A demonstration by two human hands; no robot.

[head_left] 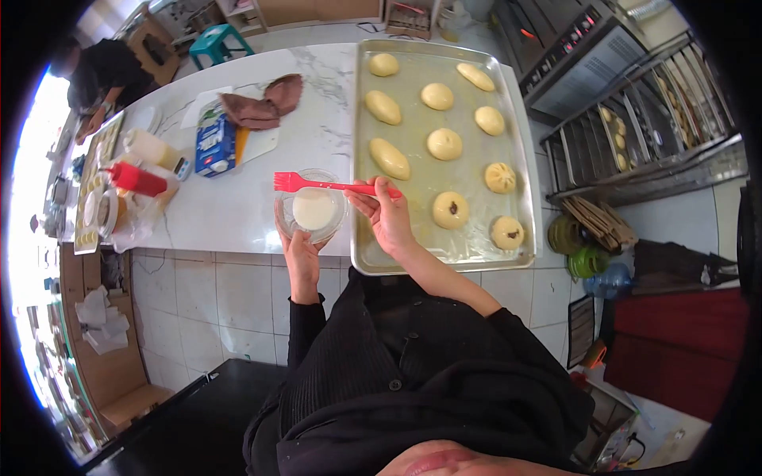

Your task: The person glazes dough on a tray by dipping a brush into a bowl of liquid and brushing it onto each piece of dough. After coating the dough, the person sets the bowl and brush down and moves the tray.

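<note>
My right hand (pixel 384 213) grips the handle of a red pastry brush (pixel 317 184), whose bristles point left over the rim of a clear bowl. That bowl (pixel 335 214) holds a white, milky liquid (pixel 312 208), and my left hand (pixel 302 250) is closed around its near side, thumb on the rim. To the right, a large metal baking tray (pixel 365 258) carries several shiny, pale dough buns. Some are long, like the bun (pixel 389 159) nearest my right hand; others are round, and a few have a dark filling showing, like the bun (pixel 451 210) in the front middle.
On the marble table (pixel 321 87) lie a brown cloth (pixel 266 105) and a blue-and-white carton (pixel 215 143). A red squeeze bottle (pixel 136 179) stands at the left. At the far left is another person (pixel 103 79). A rack of trays (pixel 643 127) and an oven (pixel 583 55) stand right.
</note>
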